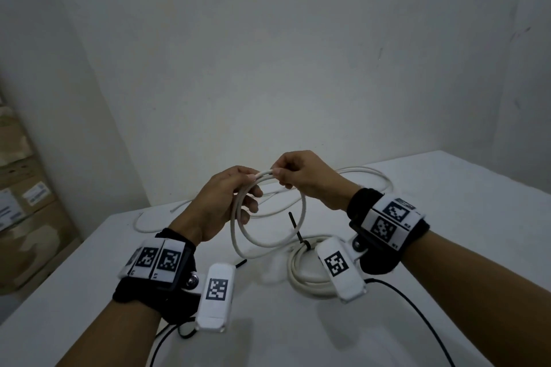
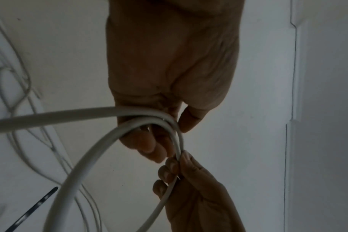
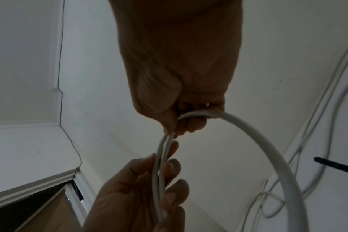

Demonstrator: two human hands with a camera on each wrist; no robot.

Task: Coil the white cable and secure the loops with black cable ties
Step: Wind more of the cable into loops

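I hold a round coil of white cable (image 1: pixel 269 243) up above the white table (image 1: pixel 447 202). My left hand (image 1: pixel 235 197) grips the coil's top left, its fingers curled round two strands (image 2: pixel 129 119). My right hand (image 1: pixel 293 173) pinches the same strands at the top (image 3: pixel 191 116). The rest of the cable (image 1: pixel 366 176) trails loose over the table behind. A second coil (image 1: pixel 301 274) lies on the table, bound by a black cable tie (image 1: pixel 298 232) whose tail sticks up. Another black tie (image 1: pixel 241 263) lies near my left wrist.
Stacked cardboard boxes (image 1: pixel 21 202) stand at the far left beside the table. A white wall (image 1: pixel 268 53) closes the back. Black wires (image 1: pixel 417 319) run from my wrist cameras across the near table.
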